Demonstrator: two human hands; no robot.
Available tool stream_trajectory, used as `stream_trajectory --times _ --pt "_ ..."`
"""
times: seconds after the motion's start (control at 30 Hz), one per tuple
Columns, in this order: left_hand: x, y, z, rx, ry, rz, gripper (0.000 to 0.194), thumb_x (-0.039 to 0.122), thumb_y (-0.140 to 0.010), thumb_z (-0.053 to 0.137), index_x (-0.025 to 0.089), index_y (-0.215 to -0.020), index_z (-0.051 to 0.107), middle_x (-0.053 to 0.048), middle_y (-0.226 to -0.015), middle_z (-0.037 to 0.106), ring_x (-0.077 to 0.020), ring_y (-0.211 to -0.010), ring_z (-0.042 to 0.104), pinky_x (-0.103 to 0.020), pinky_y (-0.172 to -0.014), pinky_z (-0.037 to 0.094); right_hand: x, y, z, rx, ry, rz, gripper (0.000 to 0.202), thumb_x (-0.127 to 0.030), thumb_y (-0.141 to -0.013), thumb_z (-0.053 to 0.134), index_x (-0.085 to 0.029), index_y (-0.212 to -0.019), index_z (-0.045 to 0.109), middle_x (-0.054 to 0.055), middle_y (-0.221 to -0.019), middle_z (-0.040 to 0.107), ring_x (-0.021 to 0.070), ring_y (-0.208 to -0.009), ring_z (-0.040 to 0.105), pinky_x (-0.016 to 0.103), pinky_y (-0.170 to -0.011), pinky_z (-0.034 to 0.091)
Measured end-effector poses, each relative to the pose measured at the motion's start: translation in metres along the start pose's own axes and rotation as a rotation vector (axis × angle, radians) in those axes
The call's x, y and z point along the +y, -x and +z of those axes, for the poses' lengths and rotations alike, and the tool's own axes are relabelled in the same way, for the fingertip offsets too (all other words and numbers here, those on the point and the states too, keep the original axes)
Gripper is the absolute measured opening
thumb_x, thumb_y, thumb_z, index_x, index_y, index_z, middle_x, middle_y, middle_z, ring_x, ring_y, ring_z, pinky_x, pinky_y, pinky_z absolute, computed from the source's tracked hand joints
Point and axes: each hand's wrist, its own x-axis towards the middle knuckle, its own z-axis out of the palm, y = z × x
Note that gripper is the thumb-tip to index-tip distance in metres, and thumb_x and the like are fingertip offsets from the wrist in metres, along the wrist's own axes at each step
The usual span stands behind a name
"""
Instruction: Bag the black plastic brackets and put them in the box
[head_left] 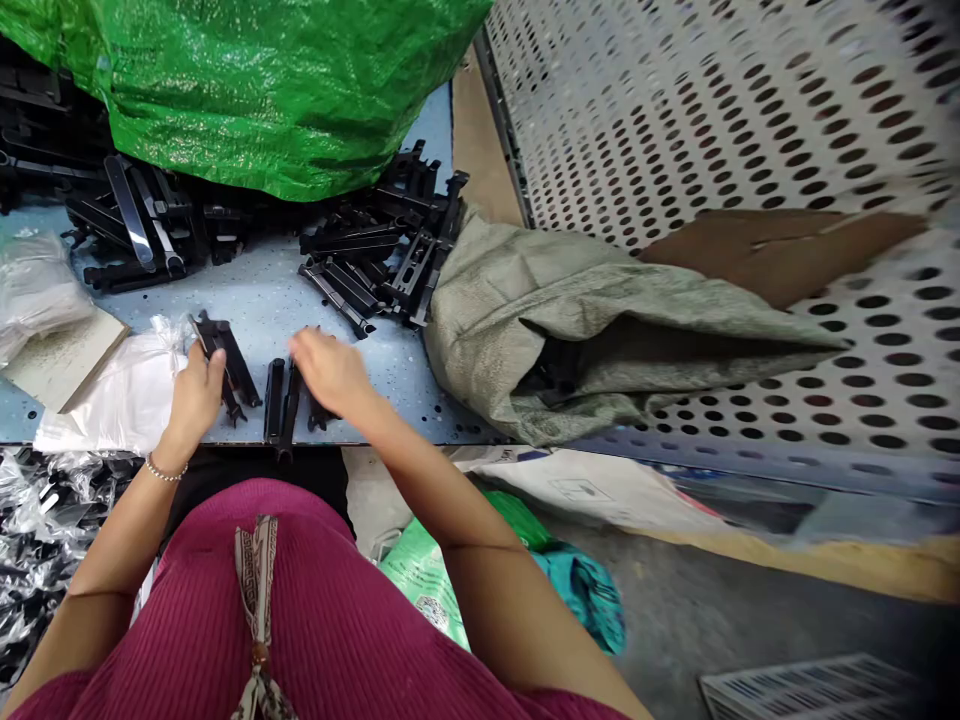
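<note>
Black plastic pieces sit in your partly closed left hand, likely to keep them together. Your right hand curls over the surface; its hold can't be told.

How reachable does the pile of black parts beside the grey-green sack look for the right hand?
Probably yes: bare blue tabletop shows between the right hand and the near edge of the pile. The green bag and the sack border other sides, leaving that edge uncovered.
</note>
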Motion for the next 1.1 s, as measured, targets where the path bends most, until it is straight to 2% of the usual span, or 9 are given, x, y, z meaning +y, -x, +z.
stream_trajectory --times 0.1,0.27,0.37,0.43,0.5,0.57,0.77,0.97,1.1 --pt "-0.004 0.013 0.015 -0.106 -0.386 -0.043 0.053 0.048 -0.103 0.045 0.013 -0.141 0.054 -0.011 -0.08 0.072 -0.0305 -0.078 0.074 -0.042 -0.076 0.057 0.048 -0.04 -0.012 0.244 0.164 0.256 0.035 -0.028 -0.106 0.035 -0.014 -0.117 0.065 0.022 -0.114 0.066 0.0334 -0.104 0.058 0.046 -0.085 0.044" --pt "0.001 0.021 0.025 -0.082 -0.677 0.053 0.055 0.052 -0.104 0.043 0.016 -0.142 0.058 -0.017 -0.091 0.074 -0.032 -0.089 0.074 -0.045 -0.083 0.057 0.09 -0.06 -0.024 0.144 0.236 0.332 0.033 -0.02 -0.1 0.044 -0.007 -0.121 0.065 0.027 -0.118 0.064 0.0424 -0.12 0.05 0.061 -0.098 0.038" --pt "0.006 0.014 0.022 0.003 -0.375 0.229 0.06 0.059 -0.103 0.041 0.015 -0.138 0.061 -0.019 -0.112 0.071 -0.0292 -0.107 0.069 -0.045 -0.097 0.055 0.07 -0.036 -0.035 0.217 0.095 0.239 0.035 -0.028 -0.103 0.043 -0.013 -0.126 0.065 0.022 -0.117 0.065 0.0395 -0.117 0.053 0.058 -0.098 0.042" --pt "0.015 0.009 0.023 -0.044 -0.032 0.304 0.066 0.062 -0.102 0.04 0.018 -0.151 0.046 -0.017 -0.124 0.067 -0.0257 -0.113 0.067 -0.044 -0.102 0.053 0.041 -0.014 -0.04 0.179 -0.075 0.13 0.036 -0.034 -0.105 0.041 -0.02 -0.127 0.064 0.017 -0.115 0.067 0.0348 -0.112 0.058 0.052 -0.097 0.046" --pt "0.029 0.006 0.026 -0.099 0.251 0.275 0.068 0.062 -0.103 0.039 0.024 -0.159 0.032 -0.014 -0.133 0.064 -0.0232 -0.117 0.066 -0.041 -0.102 0.054 0.008 0.004 -0.041 0.064 -0.235 -0.014 0.036 -0.038 -0.107 0.036 -0.024 -0.125 0.064 0.011 -0.112 0.069 0.0291 -0.106 0.062 0.045 -0.093 0.05" --pt "0.043 0.007 0.026 -0.135 0.403 0.162 0.063 0.06 -0.103 0.042 0.027 -0.156 0.035 -0.011 -0.126 0.067 -0.0234 -0.112 0.069 -0.039 -0.096 0.058 -0.016 0.014 -0.04 0.0 -0.255 -0.103 0.041 -0.044 -0.109 0.032 -0.024 -0.115 0.067 0.009 -0.1 0.07 0.0251 -0.094 0.064 0.039 -0.085 0.05" --pt "0.062 0.016 0.01 -0.331 0.651 -0.184 0.051 0.06 -0.096 0.054 0.022 -0.129 0.057 -0.002 -0.072 0.068 -0.021 -0.061 0.07 -0.032 -0.056 0.059 -0.019 -0.013 -0.029 0.148 -0.005 -0.216 0.051 -0.059 -0.106 0.036 -0.019 -0.091 0.064 0.011 -0.092 0.067 0.0231 -0.084 0.059 0.035 -0.073 0.041" --pt "0.055 0.004 0.003 -0.055 0.736 -0.245 0.041 0.058 -0.088 0.065 0.023 -0.107 0.06 0.0 -0.073 0.067 -0.0195 -0.066 0.072 -0.027 -0.056 0.058 -0.033 -0.002 -0.009 -0.051 -0.186 -0.18 0.052 -0.05 -0.111 0.027 -0.019 -0.085 0.059 0.004 -0.078 0.064 0.0162 -0.071 0.057 0.029 -0.066 0.035" --pt "0.048 -0.005 -0.004 -0.049 0.734 -0.264 0.041 0.059 -0.089 0.062 0.022 -0.105 0.057 -0.001 -0.076 0.067 -0.0189 -0.067 0.072 -0.028 -0.058 0.058 -0.056 0.035 0.007 -0.153 -0.1 -0.309 0.037 -0.045 -0.107 0.044 -0.018 -0.089 0.062 0.009 -0.088 0.068 0.0196 -0.08 0.06 0.031 -0.068 0.035"
